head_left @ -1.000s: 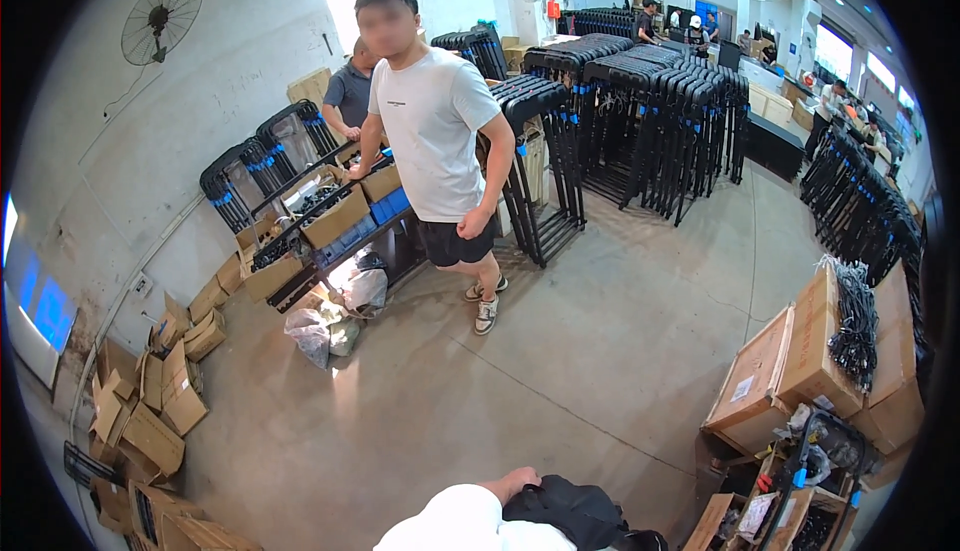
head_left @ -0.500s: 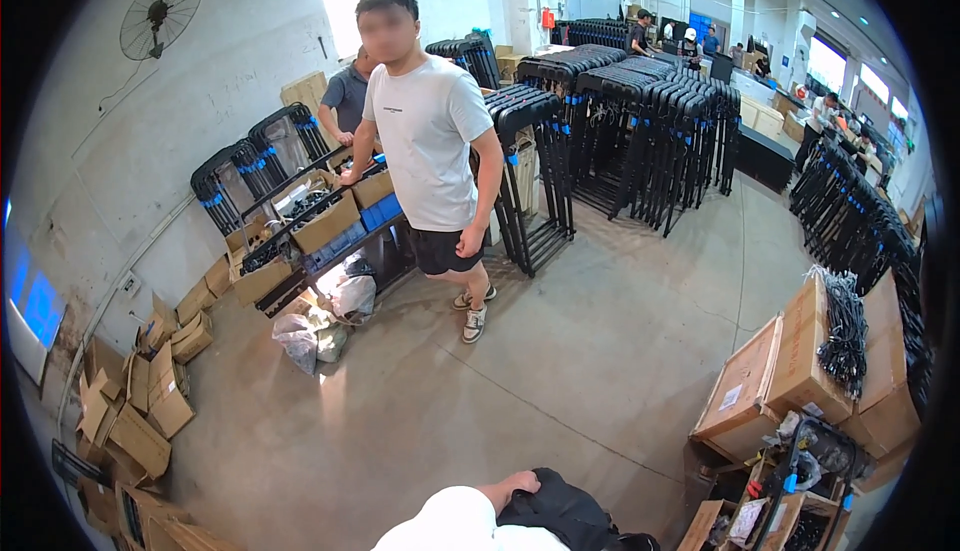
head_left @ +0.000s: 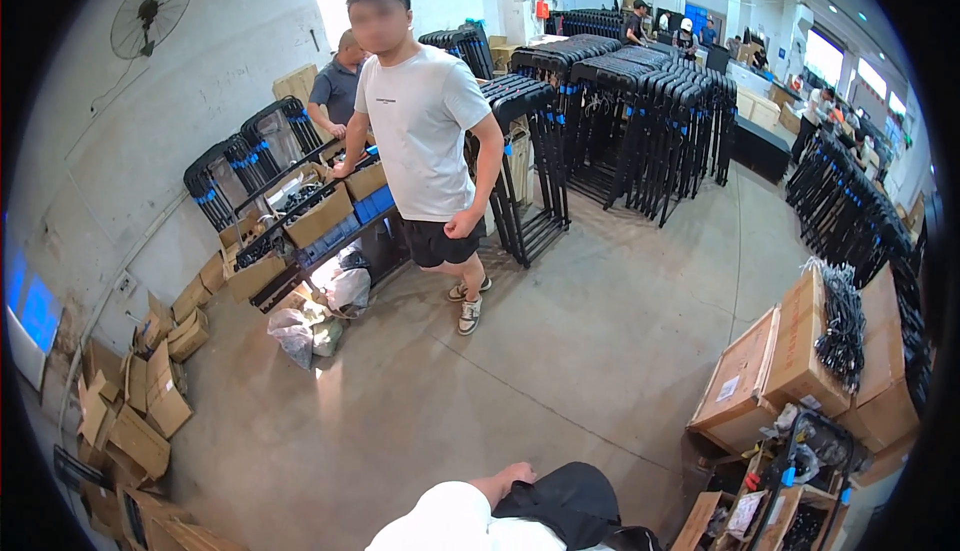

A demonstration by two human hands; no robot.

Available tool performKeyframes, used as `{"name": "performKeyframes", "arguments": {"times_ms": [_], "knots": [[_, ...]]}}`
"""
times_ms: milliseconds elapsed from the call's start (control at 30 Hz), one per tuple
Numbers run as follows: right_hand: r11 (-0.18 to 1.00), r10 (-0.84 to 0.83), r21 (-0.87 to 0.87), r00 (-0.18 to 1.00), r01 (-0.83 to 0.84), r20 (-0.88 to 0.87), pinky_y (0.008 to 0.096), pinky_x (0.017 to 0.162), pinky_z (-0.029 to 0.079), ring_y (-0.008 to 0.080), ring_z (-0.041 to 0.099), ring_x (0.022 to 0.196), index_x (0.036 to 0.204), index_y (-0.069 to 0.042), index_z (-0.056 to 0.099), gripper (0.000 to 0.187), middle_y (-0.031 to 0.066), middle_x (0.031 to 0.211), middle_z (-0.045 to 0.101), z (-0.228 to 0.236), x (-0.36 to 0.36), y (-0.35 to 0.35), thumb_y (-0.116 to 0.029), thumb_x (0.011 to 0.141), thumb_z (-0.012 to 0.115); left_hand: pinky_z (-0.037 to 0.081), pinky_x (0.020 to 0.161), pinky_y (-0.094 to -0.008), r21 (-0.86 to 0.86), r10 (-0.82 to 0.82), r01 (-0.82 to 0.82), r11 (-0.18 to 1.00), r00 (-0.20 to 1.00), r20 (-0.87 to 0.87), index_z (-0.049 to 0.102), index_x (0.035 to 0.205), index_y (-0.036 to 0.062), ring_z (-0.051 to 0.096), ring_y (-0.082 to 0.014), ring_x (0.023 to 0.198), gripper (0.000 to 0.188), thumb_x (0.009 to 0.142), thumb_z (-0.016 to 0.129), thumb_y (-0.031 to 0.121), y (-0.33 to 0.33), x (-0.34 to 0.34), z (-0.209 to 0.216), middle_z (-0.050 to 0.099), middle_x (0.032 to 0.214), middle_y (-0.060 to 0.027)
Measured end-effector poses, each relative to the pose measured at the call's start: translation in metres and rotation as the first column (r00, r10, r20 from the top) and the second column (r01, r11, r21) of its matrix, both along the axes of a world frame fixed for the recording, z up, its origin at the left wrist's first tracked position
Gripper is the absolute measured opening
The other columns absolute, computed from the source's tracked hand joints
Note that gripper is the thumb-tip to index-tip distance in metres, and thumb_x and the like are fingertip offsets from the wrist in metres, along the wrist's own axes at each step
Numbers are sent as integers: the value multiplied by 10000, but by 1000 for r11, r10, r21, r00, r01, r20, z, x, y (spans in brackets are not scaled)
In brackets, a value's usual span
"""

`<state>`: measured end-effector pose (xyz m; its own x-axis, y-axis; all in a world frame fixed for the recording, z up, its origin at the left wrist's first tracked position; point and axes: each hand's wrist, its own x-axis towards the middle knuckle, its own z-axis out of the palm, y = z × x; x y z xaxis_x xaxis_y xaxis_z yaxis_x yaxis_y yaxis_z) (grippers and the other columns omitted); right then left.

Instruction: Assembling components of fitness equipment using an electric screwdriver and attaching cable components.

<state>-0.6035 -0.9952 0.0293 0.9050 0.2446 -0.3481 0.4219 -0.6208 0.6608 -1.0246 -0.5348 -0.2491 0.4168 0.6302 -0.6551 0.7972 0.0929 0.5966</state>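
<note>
From the lower edge my left forearm comes in, with a white sleeve above it. My left hand (head_left: 516, 474) lies at the far side of a piece of black cloth (head_left: 568, 503), touching or very near its edge. The hand is small in view and its fingers are partly hidden, so I cannot make out whether they are closed or hold anything. Whether the cloth is worn or loose, I cannot tell. A smaller dark shape (head_left: 636, 541) sits to its right at the lower edge. My right hand is out of view.
A person in a white T-shirt (head_left: 420, 136) stands ahead, one hand on a rack of parts boxes (head_left: 318, 216); another stands behind. Plastic bags (head_left: 292, 339) lie below. Black metal frames (head_left: 650, 121) stand behind. Cartons (head_left: 150, 406) lie left; a wooden crate (head_left: 737, 379) and cable bundle (head_left: 840, 336) are right.
My left hand has shifted from on top of the black cloth to its far left edge. The view has tilted slightly. The person ahead keeps nearly the same stance.
</note>
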Motion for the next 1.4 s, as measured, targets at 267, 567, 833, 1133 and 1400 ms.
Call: {"name": "performKeyframes", "arguments": {"times_ms": [267,567,833,1133,1400], "knots": [[1000,22,-4,989,-21,149,460,1070,455,334,610,1265,1551,-17,397,611,204,1430,599,-110,65,-105,-280,1039,602,511,1001,-486,-52,-40,39,998,999,-21,718,1198,0,652,-431,1183,483,909,601,369,-4,-19,1,693,1246,-264],[689,-335,696,940,199,62,440,1072,462,334,604,1276,1511,10,444,610,216,1428,595,-152,80,-108,-331,1035,618,514,913,-500,-49,33,-31,998,999,22,735,1085,-5,678,-431,1085,456,887,618,388,-13,-36,-18,714,1127,-269],[604,-413,751,911,269,6,439,1073,463,334,605,1274,1515,12,438,625,209,1429,598,-140,71,-80,-341,1033,622,511,831,-503,27,66,-68,997,996,59,744,947,-9,694,-429,977,420,871,621,385,-13,-32,-14,731,982,-253],[497,-475,803,878,328,-64,439,1073,464,335,607,1273,1519,15,432,642,202,1429,600,-125,73,-48,-352,1030,628,508,839,-500,-55,84,-80,995,993,78,739,945,0,693,-426,996,409,860,644,389,-10,-37,-21,726,1014,-255],[387,-530,845,839,369,-123,438,1074,465,335,608,1272,1523,17,427,658,196,1430,603,-109,82,-30,-362,1027,633,521,968,-477,-54,-134,136,989,990,37,739,1155,15,685,-396,1132,438,902,584,337,0,-33,-8,728,1160,-242]]}}
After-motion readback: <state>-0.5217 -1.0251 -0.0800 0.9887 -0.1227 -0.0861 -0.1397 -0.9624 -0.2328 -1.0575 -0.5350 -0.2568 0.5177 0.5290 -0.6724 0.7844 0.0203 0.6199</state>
